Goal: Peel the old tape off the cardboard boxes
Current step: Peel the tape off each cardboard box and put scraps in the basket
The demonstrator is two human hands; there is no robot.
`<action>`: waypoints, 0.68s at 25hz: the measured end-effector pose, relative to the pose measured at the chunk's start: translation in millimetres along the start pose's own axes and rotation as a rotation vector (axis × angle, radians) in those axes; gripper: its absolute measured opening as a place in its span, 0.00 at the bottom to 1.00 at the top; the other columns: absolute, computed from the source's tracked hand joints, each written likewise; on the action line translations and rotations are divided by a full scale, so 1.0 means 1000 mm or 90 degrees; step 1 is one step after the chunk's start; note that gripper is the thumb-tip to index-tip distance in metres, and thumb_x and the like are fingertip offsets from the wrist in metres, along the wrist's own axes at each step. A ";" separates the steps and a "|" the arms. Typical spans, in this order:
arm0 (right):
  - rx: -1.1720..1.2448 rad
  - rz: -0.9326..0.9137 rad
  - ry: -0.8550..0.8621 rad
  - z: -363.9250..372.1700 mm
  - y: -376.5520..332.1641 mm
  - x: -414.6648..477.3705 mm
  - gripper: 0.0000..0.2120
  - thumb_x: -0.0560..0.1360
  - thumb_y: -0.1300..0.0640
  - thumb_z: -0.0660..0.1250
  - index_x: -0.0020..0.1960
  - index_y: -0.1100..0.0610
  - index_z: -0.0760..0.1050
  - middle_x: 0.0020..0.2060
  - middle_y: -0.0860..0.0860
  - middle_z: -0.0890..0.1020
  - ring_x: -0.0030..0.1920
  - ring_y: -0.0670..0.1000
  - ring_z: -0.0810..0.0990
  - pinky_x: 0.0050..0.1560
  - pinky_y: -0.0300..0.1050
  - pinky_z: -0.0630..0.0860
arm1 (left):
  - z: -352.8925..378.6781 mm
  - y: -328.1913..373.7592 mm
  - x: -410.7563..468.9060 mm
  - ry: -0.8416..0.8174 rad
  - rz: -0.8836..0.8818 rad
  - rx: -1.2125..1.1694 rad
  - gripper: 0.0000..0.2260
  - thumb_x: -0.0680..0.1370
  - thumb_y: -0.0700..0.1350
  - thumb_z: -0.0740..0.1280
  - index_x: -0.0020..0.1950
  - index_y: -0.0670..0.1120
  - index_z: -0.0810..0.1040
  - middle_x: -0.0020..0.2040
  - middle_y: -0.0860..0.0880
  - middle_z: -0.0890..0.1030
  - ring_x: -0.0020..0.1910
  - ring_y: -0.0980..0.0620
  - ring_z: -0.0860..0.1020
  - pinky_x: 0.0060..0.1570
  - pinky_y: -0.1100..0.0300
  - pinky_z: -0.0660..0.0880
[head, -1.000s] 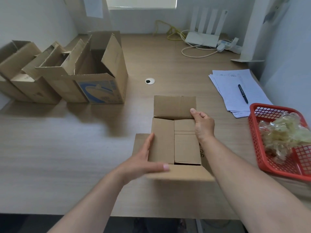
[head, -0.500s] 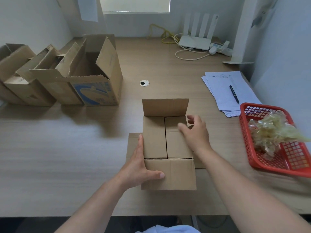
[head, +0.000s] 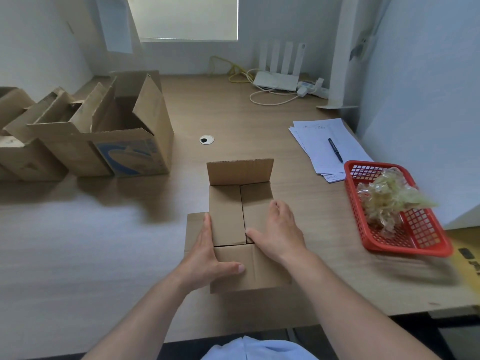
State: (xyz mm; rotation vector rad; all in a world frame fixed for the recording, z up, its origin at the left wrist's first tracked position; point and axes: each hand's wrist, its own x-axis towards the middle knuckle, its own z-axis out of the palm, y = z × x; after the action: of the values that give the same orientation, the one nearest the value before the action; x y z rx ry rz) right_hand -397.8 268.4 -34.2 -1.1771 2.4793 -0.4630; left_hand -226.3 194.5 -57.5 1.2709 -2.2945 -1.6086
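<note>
The only bold print is showing on the big open box [head: 130, 157] at the left. It is a blue graphic across the front face, and the lettering beside it is too blurred to read. The sheets of paper [head: 319, 136] at the right are carrying faint writing along the top that is not resolving into words. A yellow board [head: 465, 279] at the right edge is showing dark marks that I cannot read.

The small cardboard box [head: 226, 214] is sitting on the counter [head: 78, 242] directly in front of the person. Its far flap is standing upright, its left flap is lying flat outward, and its near flap is folding out toward the person. The left hand [head: 205, 258] is lying along the box's left edge with fingers straight and thumb stretching across the near flap, gripping nothing. The right hand [head: 279, 229] is resting flat with relaxed fingers on the right inner flap, hiding most of that flap and the box's right side.

Plain open boxes [head: 23, 154] are standing in a row to the left of the printed one. A black pen [head: 335, 149] is lying on the sheets. Just nearer than the sheets, a red basket [head: 407, 249] is holding a crumpled wad of old tape [head: 381, 201]. A white router [head: 276, 81] with loose cables [head: 270, 100] is sitting by the far wall, and a round cable hole [head: 206, 139] is showing between the big box and the sheets.
</note>
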 end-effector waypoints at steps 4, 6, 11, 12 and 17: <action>0.097 -0.013 0.069 -0.001 0.003 0.002 0.24 0.79 0.53 0.58 0.71 0.61 0.61 0.69 0.57 0.64 0.68 0.56 0.64 0.64 0.45 0.63 | 0.003 0.011 0.005 0.100 0.004 0.029 0.54 0.68 0.66 0.70 0.78 0.50 0.36 0.79 0.55 0.48 0.76 0.55 0.54 0.73 0.54 0.58; 0.108 -0.023 0.095 0.003 0.004 0.001 0.22 0.80 0.55 0.56 0.72 0.61 0.61 0.68 0.57 0.65 0.68 0.56 0.64 0.64 0.44 0.62 | 0.005 0.023 0.014 0.192 -0.021 0.132 0.52 0.70 0.69 0.65 0.78 0.47 0.38 0.79 0.52 0.49 0.76 0.52 0.54 0.69 0.54 0.62; 0.136 -0.037 0.124 0.013 0.003 -0.002 0.22 0.81 0.58 0.55 0.73 0.61 0.61 0.68 0.57 0.67 0.69 0.55 0.64 0.66 0.42 0.58 | 0.016 0.042 0.025 0.248 -0.087 0.261 0.57 0.66 0.70 0.68 0.77 0.43 0.37 0.78 0.46 0.50 0.76 0.48 0.55 0.65 0.52 0.67; 0.133 -0.038 0.128 0.014 0.004 -0.001 0.22 0.81 0.58 0.55 0.73 0.61 0.61 0.68 0.57 0.67 0.69 0.54 0.63 0.66 0.42 0.58 | 0.018 0.042 0.026 0.248 -0.090 0.255 0.57 0.67 0.68 0.69 0.77 0.42 0.37 0.78 0.45 0.52 0.75 0.47 0.56 0.65 0.52 0.67; 0.113 -0.018 0.128 0.014 0.005 0.002 0.24 0.81 0.52 0.55 0.74 0.59 0.60 0.69 0.55 0.65 0.69 0.54 0.62 0.63 0.44 0.63 | 0.014 0.041 0.027 0.232 -0.077 0.144 0.49 0.69 0.59 0.68 0.78 0.44 0.41 0.74 0.44 0.59 0.71 0.45 0.62 0.63 0.53 0.66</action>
State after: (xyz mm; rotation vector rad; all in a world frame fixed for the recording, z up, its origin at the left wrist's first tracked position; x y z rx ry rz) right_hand -396.3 268.4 -48.8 -1.1444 2.5260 -0.8279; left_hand -273.9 192.1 -41.1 1.6238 -2.2461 -1.0521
